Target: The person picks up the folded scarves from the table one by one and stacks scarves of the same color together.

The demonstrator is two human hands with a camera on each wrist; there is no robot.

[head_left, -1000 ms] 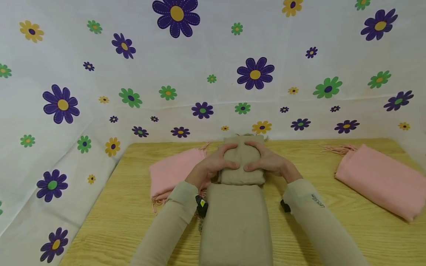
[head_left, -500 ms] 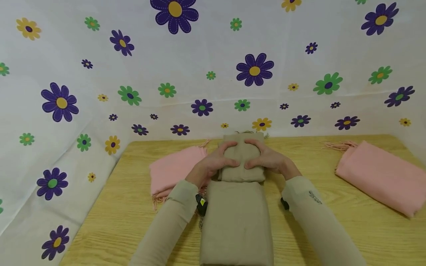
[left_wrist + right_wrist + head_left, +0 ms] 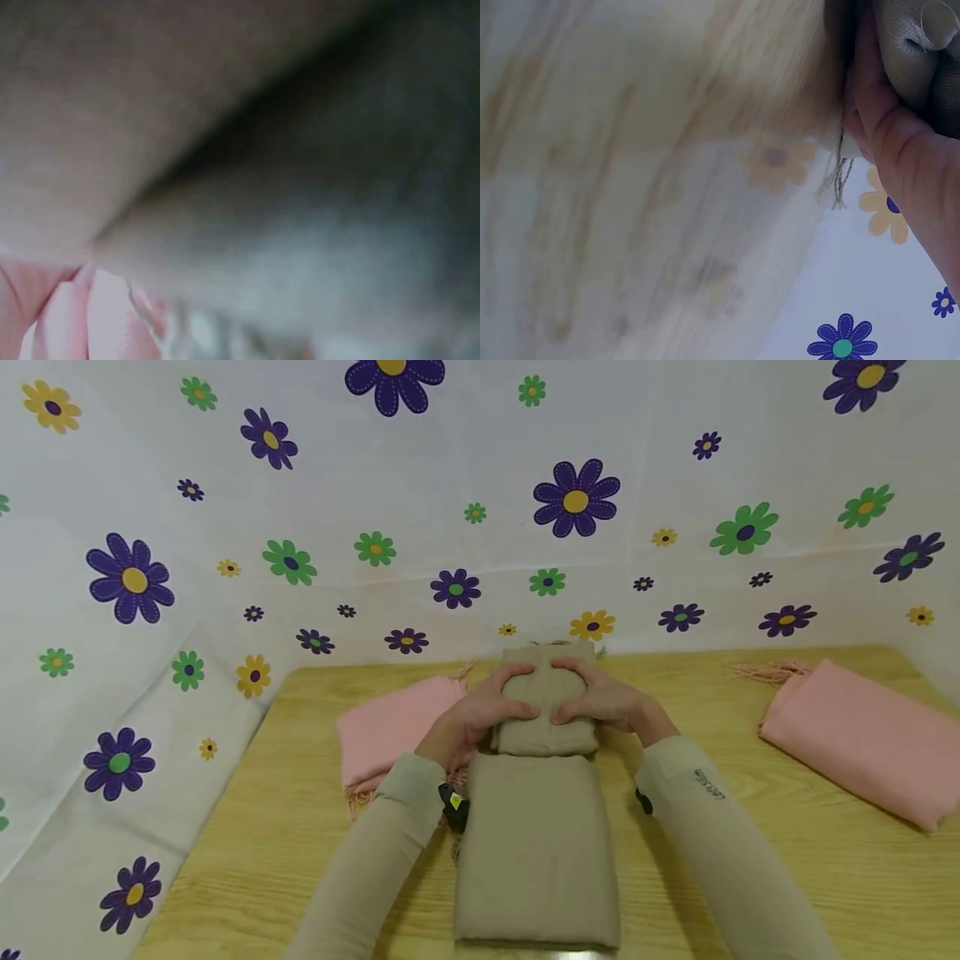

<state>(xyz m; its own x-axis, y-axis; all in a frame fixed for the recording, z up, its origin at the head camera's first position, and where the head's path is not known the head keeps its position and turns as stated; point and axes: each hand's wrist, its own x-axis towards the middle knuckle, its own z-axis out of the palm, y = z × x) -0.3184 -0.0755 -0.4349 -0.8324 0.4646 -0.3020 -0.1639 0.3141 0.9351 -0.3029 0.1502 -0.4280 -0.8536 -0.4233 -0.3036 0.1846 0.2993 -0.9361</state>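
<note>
Both hands grip a small folded beige scarf (image 3: 547, 689) at the back middle of the table. My left hand (image 3: 476, 714) holds its left side and my right hand (image 3: 611, 703) its right side, thumbs lying on top. In the right wrist view, the right hand (image 3: 911, 150) curls against the beige cloth (image 3: 904, 56), and thin fringe (image 3: 840, 184) hangs beyond the fingers. A second folded beige scarf (image 3: 536, 852), larger in view, lies flat just in front of the held one, between the forearms. Blurred beige surfaces fill most of the left wrist view.
A folded pink scarf (image 3: 397, 727) lies left of the left hand, partly behind it. Another pink scarf (image 3: 862, 743) lies slanted at the right, fringe toward the back. A white flowered cloth (image 3: 495, 460) stands behind the wooden table (image 3: 697, 693).
The head view has tilted down, so the scene sits higher in frame and the near beige scarf's front edge now shows. Both hands keep their grip in the same place.
</note>
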